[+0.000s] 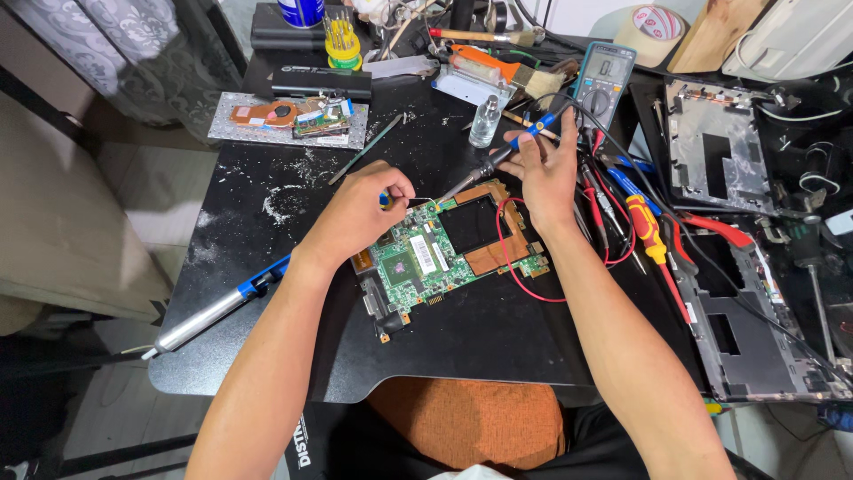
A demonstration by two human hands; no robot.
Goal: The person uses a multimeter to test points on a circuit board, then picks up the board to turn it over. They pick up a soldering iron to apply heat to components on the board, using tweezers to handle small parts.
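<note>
Soldering at the top edge of a green circuit board [426,253], both hands engaged.

Right hand [544,173] fingers clamped round the blue-and-black soldering iron [498,160], tip angled down-left to the board's upper edge. Left hand [360,213] pinches a thin tool or wire, can't tell which, its end just beside the iron tip. Board lies flat, mid black mat [267,204], tilted; red wire [515,267] loops off its right side. My read: keep left wrist planted on mat, touch tip only to the joint, keep the iron's cable clear of the red wire. Multimeter [604,80] behind, screwdrivers [649,236] right, desoldering pump [218,311] left, opened laptop shell [755,329] far right.
</note>
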